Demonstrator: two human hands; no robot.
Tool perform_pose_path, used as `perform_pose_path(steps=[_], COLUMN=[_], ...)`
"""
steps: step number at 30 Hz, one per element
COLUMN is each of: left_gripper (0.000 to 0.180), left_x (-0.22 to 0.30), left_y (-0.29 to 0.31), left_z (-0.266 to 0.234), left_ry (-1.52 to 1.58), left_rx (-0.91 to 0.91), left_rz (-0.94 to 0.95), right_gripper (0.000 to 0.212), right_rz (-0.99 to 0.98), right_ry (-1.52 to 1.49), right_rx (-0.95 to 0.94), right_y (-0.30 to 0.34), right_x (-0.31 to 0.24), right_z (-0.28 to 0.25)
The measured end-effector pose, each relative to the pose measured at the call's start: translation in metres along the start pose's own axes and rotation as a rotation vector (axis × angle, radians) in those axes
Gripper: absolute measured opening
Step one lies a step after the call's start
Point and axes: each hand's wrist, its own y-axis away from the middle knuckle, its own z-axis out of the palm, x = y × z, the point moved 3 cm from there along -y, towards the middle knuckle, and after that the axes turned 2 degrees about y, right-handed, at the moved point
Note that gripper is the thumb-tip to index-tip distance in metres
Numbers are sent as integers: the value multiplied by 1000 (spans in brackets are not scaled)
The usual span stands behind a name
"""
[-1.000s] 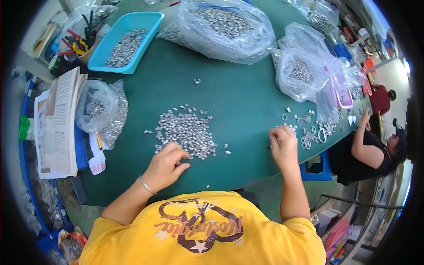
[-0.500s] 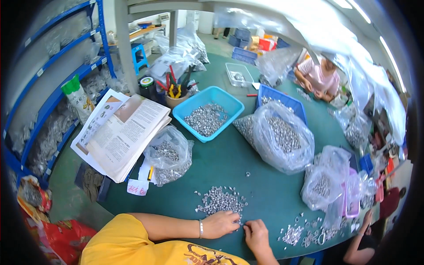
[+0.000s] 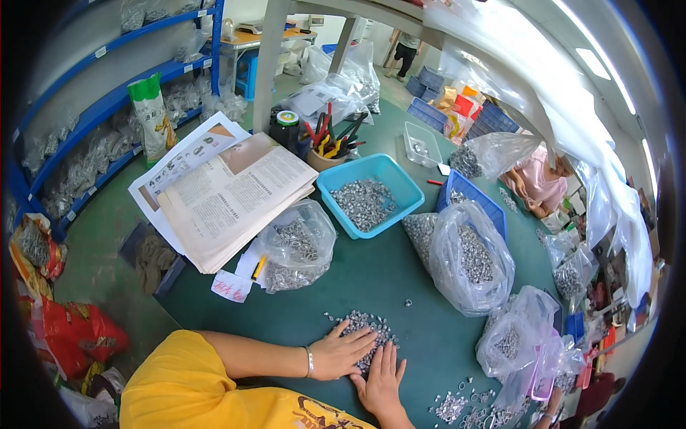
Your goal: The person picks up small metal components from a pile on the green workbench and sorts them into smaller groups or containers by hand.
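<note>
A pile of small silvery metal rings (image 3: 377,326) lies on the green table (image 3: 336,293) close in front of me. Flat across its left and near part rests my left hand (image 3: 339,353), fingers stretched and spread. My right hand (image 3: 381,386) touches the pile's near right edge, its fingers extended and pointing away from me. Part of the pile is hidden under both hands. Right of them, more loose metal rings (image 3: 451,407) of differing sizes are scattered along the table's near edge.
A turquoise tray (image 3: 418,196) and clear bags (image 3: 468,304) hold metal parts. Stacked papers (image 3: 214,196) lie left, beside a pot of pliers (image 3: 325,161) and a bag of rings (image 3: 296,247). A co-worker in pink (image 3: 539,179) sits across the table. Blue shelving (image 3: 107,50) stands left.
My hands have moved from the pile's near edge onto it, and their curled fingers have straightened. My right hand has shifted left towards the left one. The view has turned.
</note>
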Motion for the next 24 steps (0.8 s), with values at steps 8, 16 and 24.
perform_pose_path(steps=[8, 16, 24], left_gripper=[72, 75, 49], left_x=[-15, -5, -19], left_y=[12, 26, 27], left_z=[-9, -11, -31], left_ry=[-37, 85, 328], left_rx=[27, -74, 229], left_rz=[-85, -73, -265], right_gripper=[84, 80, 15], right_rz=[-129, -182, 95], right_ry=[151, -77, -233], right_rx=[5, -26, 483], right_y=[-17, 12, -25], right_x=[-7, -20, 63], right_z=[-12, -12, -34])
